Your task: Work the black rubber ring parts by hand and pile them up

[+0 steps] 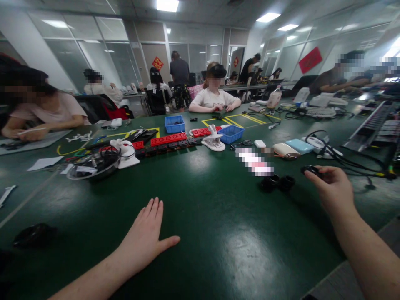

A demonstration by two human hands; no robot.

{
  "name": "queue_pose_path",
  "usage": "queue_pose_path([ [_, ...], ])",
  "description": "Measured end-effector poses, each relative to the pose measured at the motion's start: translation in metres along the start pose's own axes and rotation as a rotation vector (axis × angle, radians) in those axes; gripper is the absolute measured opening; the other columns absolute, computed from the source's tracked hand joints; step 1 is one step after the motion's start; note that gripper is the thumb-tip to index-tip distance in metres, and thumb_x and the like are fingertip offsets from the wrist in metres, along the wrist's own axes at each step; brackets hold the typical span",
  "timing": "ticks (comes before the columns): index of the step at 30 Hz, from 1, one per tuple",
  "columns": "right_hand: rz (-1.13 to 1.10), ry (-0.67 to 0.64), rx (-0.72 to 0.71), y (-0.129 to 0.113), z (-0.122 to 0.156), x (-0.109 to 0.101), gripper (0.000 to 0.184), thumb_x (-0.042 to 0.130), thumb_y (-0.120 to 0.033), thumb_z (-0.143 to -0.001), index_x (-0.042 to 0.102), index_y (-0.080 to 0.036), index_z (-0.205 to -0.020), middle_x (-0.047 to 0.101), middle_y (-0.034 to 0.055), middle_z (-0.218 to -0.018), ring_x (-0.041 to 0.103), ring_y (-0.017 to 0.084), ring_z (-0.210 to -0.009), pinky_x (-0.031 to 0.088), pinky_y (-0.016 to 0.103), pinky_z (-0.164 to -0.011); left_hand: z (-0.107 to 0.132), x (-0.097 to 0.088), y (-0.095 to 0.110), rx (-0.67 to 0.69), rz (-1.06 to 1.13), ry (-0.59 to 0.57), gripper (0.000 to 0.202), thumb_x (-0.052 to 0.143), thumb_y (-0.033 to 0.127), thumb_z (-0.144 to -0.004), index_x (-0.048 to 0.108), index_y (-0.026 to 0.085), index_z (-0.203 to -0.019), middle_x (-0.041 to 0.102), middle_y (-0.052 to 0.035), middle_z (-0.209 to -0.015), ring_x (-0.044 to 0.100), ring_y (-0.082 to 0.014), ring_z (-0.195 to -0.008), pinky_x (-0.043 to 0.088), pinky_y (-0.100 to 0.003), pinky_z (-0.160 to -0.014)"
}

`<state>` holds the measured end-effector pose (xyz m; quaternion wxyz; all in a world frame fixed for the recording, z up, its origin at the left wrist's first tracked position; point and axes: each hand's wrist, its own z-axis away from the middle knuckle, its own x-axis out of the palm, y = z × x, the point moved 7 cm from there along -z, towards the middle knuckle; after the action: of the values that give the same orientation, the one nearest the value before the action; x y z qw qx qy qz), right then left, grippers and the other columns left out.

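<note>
My left hand (144,231) lies flat on the green tabletop (200,208), fingers stretched forward and thumb out to the side, holding nothing. At the right, my right hand (336,187) pinches a small black ring-like part (310,169) between thumb and fingers; its exact kind I cannot make out. Two black round, hollow parts, one (271,182) and another (286,182), sit to the left of that hand. Another dark, rounded piece (34,234) rests near the left edge, blurred.
Across the table run red-and-black power strips (168,139), with a blue bin (175,124), a second blue bin (231,134) and a clear bowl (93,171) of cables. Power banks (286,151) and black cables (334,152) lie at right. A person (215,98) sits opposite.
</note>
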<state>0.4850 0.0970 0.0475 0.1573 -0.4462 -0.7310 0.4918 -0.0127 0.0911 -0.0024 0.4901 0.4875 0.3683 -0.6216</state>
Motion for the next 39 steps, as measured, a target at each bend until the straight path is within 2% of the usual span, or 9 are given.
queue_pose_path([
  [7, 0.119, -0.309, -0.03, -0.005, 0.01, 0.022, 0.054, 0.066, -0.044, -0.055, 0.054, -0.021, -0.102, 0.061, 0.009, -0.103, 0.057, 0.027, -0.098, 0.042, 0.046, -0.091, 0.001, -0.004, 0.004, -0.005, -0.005, -0.027, 0.104, 0.039, 0.076, -0.069, 0.018, 0.0, -0.138, 0.009, -0.0194, -0.145, 0.01, -0.033, -0.133, 0.02, -0.048, -0.107],
  [12, 0.286, -0.566, -0.019, 0.003, 0.015, 0.036, 0.052, 0.067, -0.04, -0.055, 0.061, -0.021, -0.103, 0.064, 0.009, -0.1, 0.059, 0.03, -0.093, 0.043, 0.047, -0.088, 0.001, -0.004, 0.003, -0.001, -0.022, -0.001, 0.104, 0.038, 0.076, -0.069, 0.019, 0.001, -0.138, 0.011, -0.019, -0.145, 0.011, -0.0328, -0.133, 0.02, -0.047, -0.107],
  [17, 0.385, -0.604, -0.029, 0.008, 0.014, 0.039, 0.052, 0.062, -0.04, -0.063, 0.059, -0.021, -0.111, 0.059, 0.0102, -0.113, 0.057, 0.031, -0.098, 0.042, 0.045, -0.09, 0.002, -0.005, 0.003, -0.001, -0.002, -0.005, 0.103, 0.039, 0.075, -0.069, 0.02, 0.001, -0.138, 0.01, -0.0195, -0.145, 0.011, -0.033, -0.133, 0.021, -0.048, -0.107],
  [24, 0.353, -0.629, -0.069, 0.015, 0.015, 0.045, 0.052, 0.06, -0.04, -0.07, 0.054, -0.021, -0.118, 0.059, 0.0113, -0.114, 0.06, 0.028, -0.096, 0.045, 0.042, -0.087, 0.003, -0.004, 0.003, -0.012, -0.011, -0.009, 0.103, 0.039, 0.075, -0.07, 0.017, 0.001, -0.139, 0.009, -0.0182, -0.146, 0.009, -0.0321, -0.134, 0.019, -0.046, -0.108],
  [28, 0.273, -0.567, -0.16, 0.011, 0.012, 0.04, 0.064, 0.059, -0.041, -0.071, 0.041, -0.021, -0.128, 0.055, 0.0136, -0.12, 0.056, 0.026, -0.105, 0.045, 0.037, -0.088, 0.004, -0.005, 0.002, 0.005, 0.002, 0.021, 0.104, 0.038, 0.076, -0.069, 0.019, 0.001, -0.138, 0.011, -0.0191, -0.145, 0.011, -0.0327, -0.134, 0.02, -0.047, -0.107],
  [31, 0.228, -0.451, -0.27, -0.008, 0.014, 0.033, 0.059, 0.05, -0.045, -0.077, 0.038, -0.018, -0.129, 0.053, 0.0163, -0.119, 0.055, 0.027, -0.105, 0.045, 0.04, -0.086, 0.005, -0.006, 0.003, 0.009, 0.016, 0.021, 0.104, 0.038, 0.076, -0.069, 0.019, 0.001, -0.138, 0.011, -0.0192, -0.145, 0.011, -0.0326, -0.134, 0.02, -0.047, -0.107],
  [34, 0.205, -0.38, -0.422, -0.043, 0.036, 0.038, 0.045, 0.047, -0.044, -0.081, 0.048, -0.017, -0.118, 0.056, 0.0148, -0.108, 0.054, 0.027, -0.098, 0.041, 0.046, -0.087, 0.005, -0.008, 0.003, 0.006, 0.027, 0.013, 0.104, 0.039, 0.076, -0.069, 0.017, 0.001, -0.138, 0.01, -0.0193, -0.145, 0.011, -0.032, -0.134, 0.019, -0.046, -0.108],
  [37, 0.146, -0.56, -0.592, -0.089, 0.092, 0.065, 0.034, 0.052, -0.045, -0.077, 0.056, -0.02, -0.099, 0.06, 0.0092, -0.094, 0.056, 0.024, -0.088, 0.046, 0.039, -0.078, 0.006, -0.007, 0.003, -0.002, 0.039, 0.008, 0.105, 0.04, 0.076, -0.069, 0.017, 0.001, -0.139, 0.01, -0.0199, -0.145, 0.01, -0.0325, -0.134, 0.019, -0.046, -0.108],
  [39, 0.059, -0.873, -0.794, -0.122, 0.151, 0.091, 0.025, 0.051, -0.038, -0.08, 0.056, -0.019, -0.096, 0.06, 0.0081, -0.089, 0.056, 0.021, -0.083, 0.046, 0.035, -0.074, 0.007, -0.009, 0.004, 0.001, 0.057, 0.022, 0.104, 0.041, 0.076, -0.069, 0.019, 0.003, -0.139, 0.011, -0.0198, -0.145, 0.011, -0.0332, -0.134, 0.02, -0.048, -0.107],
])
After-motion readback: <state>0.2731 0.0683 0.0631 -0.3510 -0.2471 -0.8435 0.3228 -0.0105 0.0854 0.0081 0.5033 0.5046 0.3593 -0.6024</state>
